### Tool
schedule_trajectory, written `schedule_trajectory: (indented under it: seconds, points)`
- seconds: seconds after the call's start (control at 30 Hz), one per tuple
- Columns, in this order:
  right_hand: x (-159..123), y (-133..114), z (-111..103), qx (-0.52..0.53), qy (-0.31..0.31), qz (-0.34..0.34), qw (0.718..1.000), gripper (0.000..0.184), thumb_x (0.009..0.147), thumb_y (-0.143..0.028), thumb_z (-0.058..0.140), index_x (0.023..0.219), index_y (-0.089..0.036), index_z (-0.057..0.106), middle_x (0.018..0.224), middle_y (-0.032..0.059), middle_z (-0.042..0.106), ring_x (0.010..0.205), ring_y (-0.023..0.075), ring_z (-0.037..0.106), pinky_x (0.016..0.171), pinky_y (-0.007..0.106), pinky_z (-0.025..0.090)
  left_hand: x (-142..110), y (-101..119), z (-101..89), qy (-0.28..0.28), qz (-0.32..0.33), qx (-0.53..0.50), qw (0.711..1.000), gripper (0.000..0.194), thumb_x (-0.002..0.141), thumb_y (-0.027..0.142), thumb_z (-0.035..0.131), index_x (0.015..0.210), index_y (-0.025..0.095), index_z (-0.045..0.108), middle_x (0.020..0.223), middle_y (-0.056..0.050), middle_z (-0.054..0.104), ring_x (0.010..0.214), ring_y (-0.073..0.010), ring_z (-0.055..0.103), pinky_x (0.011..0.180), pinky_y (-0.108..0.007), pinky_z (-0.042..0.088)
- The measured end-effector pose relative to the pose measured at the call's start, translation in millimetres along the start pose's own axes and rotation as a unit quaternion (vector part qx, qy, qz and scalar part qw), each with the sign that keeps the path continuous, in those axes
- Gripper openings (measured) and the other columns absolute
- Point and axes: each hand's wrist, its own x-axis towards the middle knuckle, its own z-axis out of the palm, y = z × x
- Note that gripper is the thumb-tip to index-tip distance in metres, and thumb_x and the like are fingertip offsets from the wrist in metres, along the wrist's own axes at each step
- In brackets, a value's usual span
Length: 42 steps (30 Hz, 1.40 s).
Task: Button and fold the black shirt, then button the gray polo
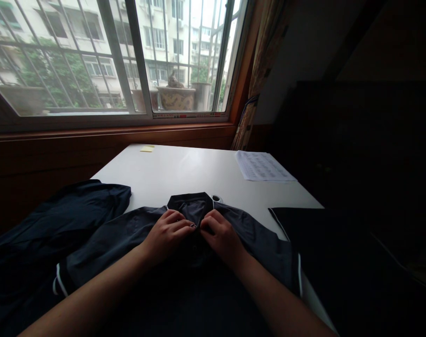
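Note:
A dark short-sleeved shirt [104, 248] with white piping on its sleeve edges lies spread over the table, its collar [190, 199] pointing away from me. Just below the collar, my left hand [169, 231] pinches the front of the shirt, with a small shiny spot at its fingertips. Close beside it, my right hand [221, 236] has its fingers curled and closed on the other side of the neck opening. The fingertips of both hands nearly meet at the front placket. What exactly lies between them is too small and dark to make out.
Dark folded clothing [75, 206] lies to the left, and another dark garment [304, 234] hangs over the right edge. The white table [184, 168] bears printed sheets [263, 166], a yellow sticky note [147, 148] and a round grommet [217, 199]. A barred window [184, 56] rises behind.

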Motion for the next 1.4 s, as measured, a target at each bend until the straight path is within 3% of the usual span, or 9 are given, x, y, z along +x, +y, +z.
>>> schedule_trajectory:
  seconds: [0.47, 0.83, 1.1, 1.4]
  points:
    - [0.5, -5.7, -1.5, 0.052, 0.011, 0.057, 0.997, 0.013, 0.088, -0.013, 0.071, 0.091, -0.024, 0.076, 0.085, 0.0015, 0.066, 0.080, 0.0171, 0.066, 0.075, 0.030, 0.053, -0.6, 0.2, 0.9, 0.015, -0.010, -0.003, 1.000, 0.015, 0.104, 0.020, 0.048, 0.110, 0.019, 0.062, 0.102, -0.003, 0.076, 0.091, -0.0206, 0.061, 0.085, -0.037, 0.046]
    - [7.5, -11.9, -6.4, 0.119, -0.017, 0.163, 0.979, 0.008, 0.088, -0.022, 0.072, 0.085, -0.023, 0.079, 0.082, 0.0010, 0.069, 0.079, 0.0166, 0.066, 0.074, 0.028, 0.049, -3.3, -0.6, 6.2, 0.036, -0.013, 0.014, 0.999, 0.017, 0.103, 0.017, 0.050, 0.115, 0.017, 0.061, 0.090, -0.003, 0.074, 0.087, -0.0212, 0.062, 0.080, -0.037, 0.047]
    - [10.5, -13.1, -5.4, 0.134, -0.032, 0.239, 0.961, 0.008, 0.085, -0.026, 0.073, 0.081, -0.021, 0.078, 0.083, 0.0015, 0.071, 0.082, 0.0180, 0.067, 0.076, 0.029, 0.048, -2.1, -0.1, 4.6, 0.031, -0.003, 0.023, 0.999, 0.023, 0.100, 0.016, 0.054, 0.123, 0.016, 0.058, 0.094, -0.005, 0.075, 0.087, -0.0220, 0.062, 0.080, -0.037, 0.048]
    - [11.1, -20.2, -3.8, 0.140, -0.041, 0.254, 0.956, 0.009, 0.083, -0.023, 0.072, 0.079, -0.019, 0.078, 0.081, 0.0022, 0.070, 0.081, 0.0188, 0.067, 0.075, 0.029, 0.046, -3.3, -2.0, 10.3, 0.069, -0.037, 0.016, 0.997, 0.017, 0.100, 0.018, 0.055, 0.117, 0.018, 0.060, 0.086, -0.004, 0.072, 0.080, -0.0195, 0.063, 0.075, -0.035, 0.049]
